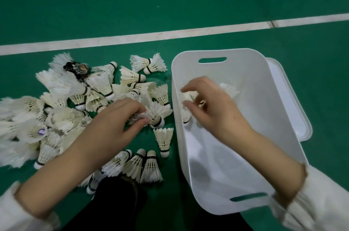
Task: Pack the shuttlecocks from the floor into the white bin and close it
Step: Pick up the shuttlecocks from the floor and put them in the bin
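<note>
A heap of white feather shuttlecocks lies on the green floor at the left. The open white bin stands at the right, with a few shuttlecocks in its far end. My left hand reaches into the heap and pinches a shuttlecock by its feathers, next to the bin's left wall. My right hand hovers inside the bin with loosely spread fingers above a shuttlecock; I cannot tell whether it touches it.
The bin's white lid lies flat on the floor against the bin's right side. A white court line crosses the floor behind the heap. One dark shuttlecock sits at the heap's far edge. My dark trouser leg is at the bottom.
</note>
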A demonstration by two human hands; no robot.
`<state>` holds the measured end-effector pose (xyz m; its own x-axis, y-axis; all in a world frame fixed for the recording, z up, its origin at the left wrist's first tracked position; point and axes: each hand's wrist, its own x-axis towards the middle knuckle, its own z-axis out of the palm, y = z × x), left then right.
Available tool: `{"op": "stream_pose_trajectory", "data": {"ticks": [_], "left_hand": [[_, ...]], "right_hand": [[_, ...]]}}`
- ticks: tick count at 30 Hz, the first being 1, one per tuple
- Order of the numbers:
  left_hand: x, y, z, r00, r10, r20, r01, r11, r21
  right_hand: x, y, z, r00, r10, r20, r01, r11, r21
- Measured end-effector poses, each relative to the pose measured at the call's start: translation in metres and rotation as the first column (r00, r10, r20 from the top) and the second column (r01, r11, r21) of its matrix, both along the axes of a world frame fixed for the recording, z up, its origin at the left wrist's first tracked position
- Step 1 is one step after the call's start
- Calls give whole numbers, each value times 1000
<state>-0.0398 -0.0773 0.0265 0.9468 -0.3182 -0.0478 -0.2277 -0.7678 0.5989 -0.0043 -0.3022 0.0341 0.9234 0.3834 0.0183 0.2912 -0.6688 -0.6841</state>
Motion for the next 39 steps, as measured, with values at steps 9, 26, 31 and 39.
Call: {"op": "stream_pose_trajectory", "data": {"ticks": [9, 26, 31, 39], "left_hand": [[2, -1, 19, 999, -19, 35, 22, 996, -89], [36, 37, -105, 959, 194, -204, -107, 922, 373], [28, 33, -113, 974, 157, -165, -79, 913, 401], [22, 39, -115, 985, 131, -114, -74, 911, 406]], "right_hand": [[-3, 45, 9, 968, 223, -118, -226, 974, -13], [-19, -107, -82, 720, -574, -389, 193, 704, -683], [-4, -97, -100, 764, -563, -314, 371, 783, -499], [7, -101, -107, 804, -508, -310, 337, 818, -467]]}}
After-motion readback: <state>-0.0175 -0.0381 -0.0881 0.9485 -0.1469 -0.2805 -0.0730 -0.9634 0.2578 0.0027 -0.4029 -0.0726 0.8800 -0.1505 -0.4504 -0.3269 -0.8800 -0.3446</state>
